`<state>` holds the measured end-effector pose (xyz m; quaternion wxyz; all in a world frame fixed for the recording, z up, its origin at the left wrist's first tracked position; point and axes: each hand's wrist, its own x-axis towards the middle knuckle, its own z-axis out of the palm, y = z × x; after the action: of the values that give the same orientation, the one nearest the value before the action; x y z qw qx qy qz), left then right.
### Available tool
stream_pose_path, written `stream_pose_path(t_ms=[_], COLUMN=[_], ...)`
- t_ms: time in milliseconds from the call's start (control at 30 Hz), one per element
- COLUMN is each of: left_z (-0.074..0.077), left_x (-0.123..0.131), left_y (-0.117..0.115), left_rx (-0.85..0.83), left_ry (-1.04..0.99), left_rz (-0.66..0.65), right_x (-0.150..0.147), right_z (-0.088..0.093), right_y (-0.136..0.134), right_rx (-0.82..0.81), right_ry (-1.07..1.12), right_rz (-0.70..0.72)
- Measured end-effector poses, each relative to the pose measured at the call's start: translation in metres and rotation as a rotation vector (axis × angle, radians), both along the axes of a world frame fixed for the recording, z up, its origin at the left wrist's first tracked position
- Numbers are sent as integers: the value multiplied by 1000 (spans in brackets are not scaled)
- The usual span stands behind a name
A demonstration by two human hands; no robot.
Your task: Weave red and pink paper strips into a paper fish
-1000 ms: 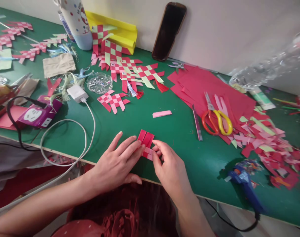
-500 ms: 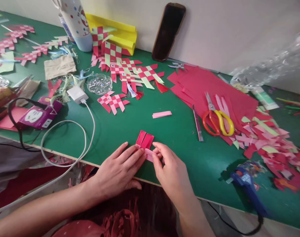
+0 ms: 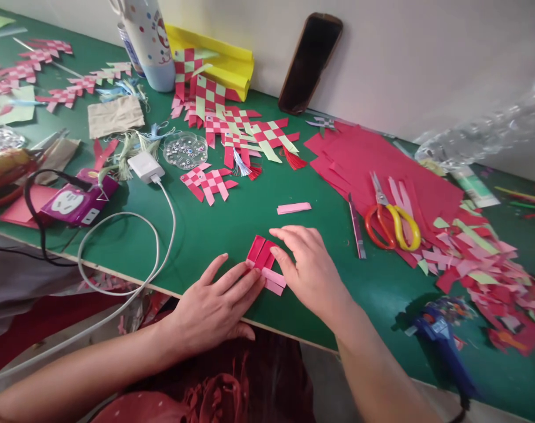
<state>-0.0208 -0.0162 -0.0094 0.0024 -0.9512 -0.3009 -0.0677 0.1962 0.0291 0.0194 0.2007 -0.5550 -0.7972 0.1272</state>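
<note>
left hand [image 3: 218,296]: fingers spread flat, ungripping, tips on crossed flat red and pink paper strips [image 3: 262,254] | right hand [image 3: 309,273]: thumb and fingers parted, empty, strips beside thumb, contact unclear | narrow pink paper strip [image 3: 294,208]: beyond both hands' fingers, on green desk [image 3: 214,235]

Behind the paper weave [image 3: 266,255], a loose strip [image 3: 294,208] is lying nearest, the charger [image 3: 146,167] resting off left, the scissors [image 3: 383,202] off right.

red strips [image 3: 256,249]: matt paper | tabletop [image 3: 223,226]: smooth, glossy | scissor blades [image 3: 377,185]: metal | ridged bottle [image 3: 474,140]: plastic
</note>
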Motion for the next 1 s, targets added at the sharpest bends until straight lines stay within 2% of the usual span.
stream_pose_path(t_ms=[200,533,700,1000], left_z=[2,9,10,7], left_x=[-1,1,1,-3], left_y=[0,6,6,6], left_rx=[-22,-88,-111,-115], left_ry=[-7,-38,-49,-39], left_rz=[5,10,19,17], right_x=[-13,-18,-17,-15], right_z=[2,16,18,14], right_y=[29,53,57,53], right_rx=[-114,-224,-269,-207], right_ry=[-99,-222,-216,-174], right_rz=[135,398,420,397])
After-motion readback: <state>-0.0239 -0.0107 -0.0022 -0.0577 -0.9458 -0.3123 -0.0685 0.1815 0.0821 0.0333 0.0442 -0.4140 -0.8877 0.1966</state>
